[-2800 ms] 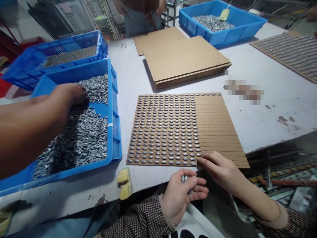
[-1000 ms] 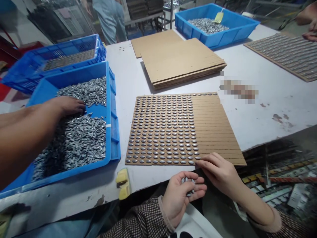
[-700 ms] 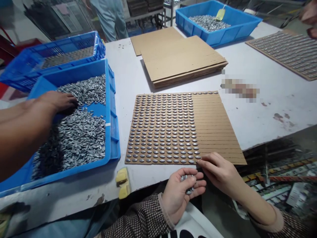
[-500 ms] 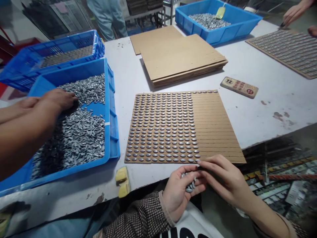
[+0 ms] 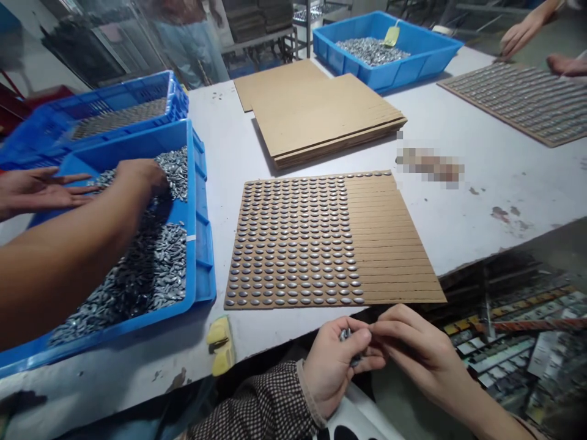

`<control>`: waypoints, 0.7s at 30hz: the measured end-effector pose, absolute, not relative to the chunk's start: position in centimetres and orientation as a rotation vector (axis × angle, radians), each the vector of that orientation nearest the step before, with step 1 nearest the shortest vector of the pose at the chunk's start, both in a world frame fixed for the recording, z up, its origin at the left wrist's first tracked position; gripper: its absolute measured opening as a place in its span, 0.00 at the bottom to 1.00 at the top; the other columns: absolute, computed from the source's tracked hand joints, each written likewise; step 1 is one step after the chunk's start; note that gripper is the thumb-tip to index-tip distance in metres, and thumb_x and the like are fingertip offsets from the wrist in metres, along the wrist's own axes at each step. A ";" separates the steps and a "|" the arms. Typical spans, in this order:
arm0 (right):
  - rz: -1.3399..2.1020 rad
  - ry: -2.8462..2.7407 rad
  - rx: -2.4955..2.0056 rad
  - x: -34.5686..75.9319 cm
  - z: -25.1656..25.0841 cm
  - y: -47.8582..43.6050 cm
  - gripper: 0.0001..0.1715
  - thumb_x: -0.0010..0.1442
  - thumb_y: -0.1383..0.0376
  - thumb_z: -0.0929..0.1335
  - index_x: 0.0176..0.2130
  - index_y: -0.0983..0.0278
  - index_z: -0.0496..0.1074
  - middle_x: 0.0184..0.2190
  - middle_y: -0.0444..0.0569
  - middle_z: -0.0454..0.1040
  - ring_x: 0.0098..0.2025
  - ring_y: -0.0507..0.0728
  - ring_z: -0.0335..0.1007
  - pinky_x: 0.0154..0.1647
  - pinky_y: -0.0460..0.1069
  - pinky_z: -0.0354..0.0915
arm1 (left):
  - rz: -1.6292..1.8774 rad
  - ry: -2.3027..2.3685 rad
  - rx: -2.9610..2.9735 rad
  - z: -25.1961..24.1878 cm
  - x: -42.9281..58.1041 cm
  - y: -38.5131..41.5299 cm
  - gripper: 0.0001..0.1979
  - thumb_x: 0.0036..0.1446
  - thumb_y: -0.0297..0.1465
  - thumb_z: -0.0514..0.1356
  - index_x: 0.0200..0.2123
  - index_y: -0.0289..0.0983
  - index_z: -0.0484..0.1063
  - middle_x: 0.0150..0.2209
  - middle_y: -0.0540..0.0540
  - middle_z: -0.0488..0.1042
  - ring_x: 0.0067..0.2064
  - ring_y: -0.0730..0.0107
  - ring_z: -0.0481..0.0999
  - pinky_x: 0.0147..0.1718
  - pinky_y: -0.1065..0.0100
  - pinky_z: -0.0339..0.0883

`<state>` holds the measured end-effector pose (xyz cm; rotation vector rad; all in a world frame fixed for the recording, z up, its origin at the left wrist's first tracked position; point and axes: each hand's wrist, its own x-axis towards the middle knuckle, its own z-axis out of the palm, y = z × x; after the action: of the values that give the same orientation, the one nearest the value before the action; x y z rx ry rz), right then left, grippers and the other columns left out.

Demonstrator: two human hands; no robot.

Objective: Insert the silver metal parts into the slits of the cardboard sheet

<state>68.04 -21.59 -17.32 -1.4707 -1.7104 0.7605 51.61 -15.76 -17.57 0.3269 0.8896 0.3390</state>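
Observation:
Just off the near edge of the table, my left hand [image 5: 328,363] is closed around several small, silver, spindle-shaped metal pieces [image 5: 345,335]. The fingers of my right hand [image 5: 415,342] are pinched together against the left thumb and fingertips; whatever is between them is hidden. Beyond both hands lies a grooved cardboard sheet [image 5: 389,250]. Rows of the same metal pieces [image 5: 293,244] fill its left and middle parts, and one row along the far edge runs on to the right. The rest of its right part shows bare grooves.
At left, another person's hands [image 5: 140,177] reach into a blue bin [image 5: 202,244] of metal pieces. A blue crate [image 5: 177,98], stacked cardboard [image 5: 321,122] and another blue bin [image 5: 389,73] stand farther back. Yellow blocks [image 5: 221,345] sit at the near edge. Another person's hand [image 5: 527,33] works over a filled sheet [image 5: 518,98].
My right hand has drawn back from the sheet's near edge to my left fingertips. The other person's hands at left have separated, one now deeper in the bin. The view has shifted slightly.

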 end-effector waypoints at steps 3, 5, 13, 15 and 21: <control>0.833 -1.679 -1.464 68.2 -17.6 -22.0 0.12 0.65 0.70 0.64 0.46 0.58 0.72 0.37 0.49 0.72 0.39 0.54 0.72 0.36 0.46 0.70 | 0.359 0.889 0.382 -18.3 51.8 -16.0 0.14 0.50 0.33 0.67 0.35 0.31 0.69 0.28 0.44 0.74 0.30 0.72 0.75 0.34 0.69 0.69; 0.851 -1.671 -1.469 68.7 -17.9 -22.0 0.12 0.65 0.70 0.64 0.46 0.58 0.73 0.37 0.49 0.73 0.39 0.54 0.72 0.36 0.46 0.70 | 0.368 0.896 0.397 -18.3 52.0 -15.8 0.15 0.49 0.32 0.68 0.36 0.30 0.69 0.28 0.44 0.74 0.29 0.73 0.75 0.34 0.69 0.69; 0.523 -1.790 -1.496 71.5 -19.8 -20.0 0.14 0.64 0.71 0.64 0.47 0.59 0.72 0.38 0.51 0.74 0.40 0.57 0.70 0.38 0.50 0.70 | 0.370 0.935 0.097 -17.4 51.0 -15.5 0.14 0.58 0.32 0.55 0.44 0.28 0.69 0.39 0.34 0.77 0.37 0.61 0.80 0.37 0.65 0.71; 0.451 -1.870 -1.464 71.6 -20.4 -19.4 0.14 0.63 0.72 0.64 0.47 0.60 0.72 0.38 0.52 0.74 0.38 0.57 0.70 0.36 0.51 0.69 | 0.315 0.937 0.048 -17.5 50.8 -15.7 0.14 0.57 0.29 0.54 0.45 0.27 0.68 0.41 0.32 0.77 0.38 0.59 0.80 0.39 0.63 0.71; 0.355 -2.020 -1.481 71.6 -21.3 -19.2 0.15 0.63 0.74 0.63 0.47 0.62 0.72 0.38 0.53 0.73 0.39 0.57 0.68 0.37 0.51 0.67 | 0.313 0.919 0.130 -17.5 51.2 -15.8 0.10 0.56 0.25 0.56 0.42 0.31 0.65 0.41 0.34 0.77 0.37 0.62 0.80 0.38 0.64 0.70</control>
<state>71.60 -19.16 -21.25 -1.4809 -2.0202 0.3547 51.21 -15.77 -17.46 0.1301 0.9190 0.3133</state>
